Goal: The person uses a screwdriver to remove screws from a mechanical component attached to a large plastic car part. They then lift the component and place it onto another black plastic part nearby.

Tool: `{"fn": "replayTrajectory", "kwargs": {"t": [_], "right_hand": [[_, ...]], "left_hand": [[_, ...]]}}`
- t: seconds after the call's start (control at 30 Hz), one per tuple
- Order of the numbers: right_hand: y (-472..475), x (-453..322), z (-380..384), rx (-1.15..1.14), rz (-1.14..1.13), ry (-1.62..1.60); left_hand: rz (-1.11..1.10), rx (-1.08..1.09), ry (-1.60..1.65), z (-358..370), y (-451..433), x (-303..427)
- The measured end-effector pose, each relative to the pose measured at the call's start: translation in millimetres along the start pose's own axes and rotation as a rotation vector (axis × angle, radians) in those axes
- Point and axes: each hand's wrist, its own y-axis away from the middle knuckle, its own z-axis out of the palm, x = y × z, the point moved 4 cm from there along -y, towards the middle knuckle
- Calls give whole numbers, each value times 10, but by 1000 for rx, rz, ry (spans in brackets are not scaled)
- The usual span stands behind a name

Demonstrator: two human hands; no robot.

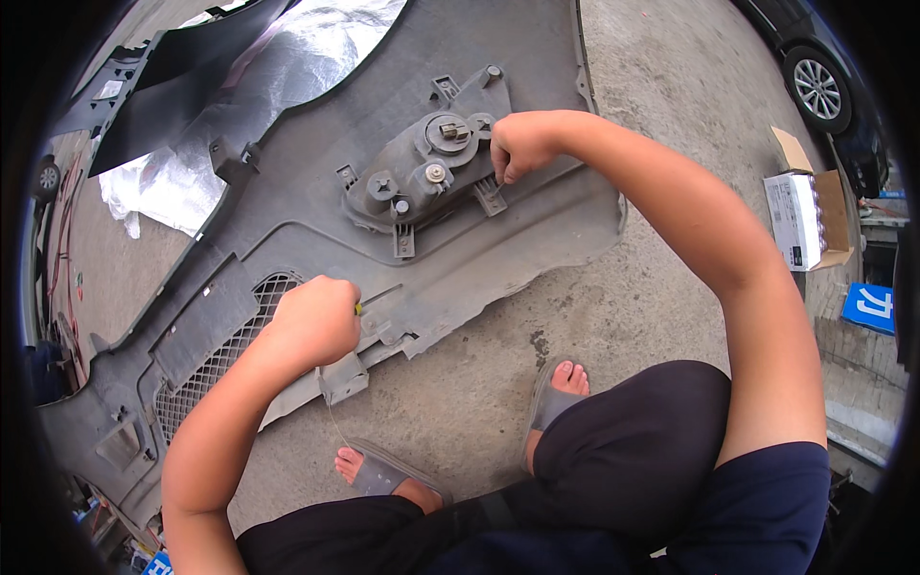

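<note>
A dark plastic car bumper cover [503,237] lies on the ground before me with its inner side up. The back of a lamp assembly [438,169] is set in it, with a round cap, bulb sockets and slotted mounting tabs. My right hand [525,147] is at the lamp's right edge, fingers curled down just above a ribbed mounting tab [491,198]. Whether those fingers hold anything is hidden. Over the mesh grille [215,374] my left hand [316,320] is closed in a fist around a small object; only a yellow-green bit [358,309] of it shows.
Silver reflective sheeting [323,50] lies beyond the bumper cover. My sandalled feet [557,392] stand on concrete [467,402] along its near edge. An opened cardboard box [794,223], a blue sign [868,307] and a parked car's wheel [817,88] are to the right.
</note>
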Motion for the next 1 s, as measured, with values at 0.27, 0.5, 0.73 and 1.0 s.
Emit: {"fn": "replayTrajectory", "kwargs": {"t": [0.27,0.5,0.73,1.0], "right_hand": [[22,-15,3,2,15,-42],[34,-19,-9,35,1,17],[58,-97,10,101,-7,117],[122,-665,148,40,358,384]], "left_hand": [[-15,17,18,-2,-4,-10],[-19,15,18,-26,1,12],[-28,-42,0,-76,19,60],[29,16,-48,14,13,59]]}}
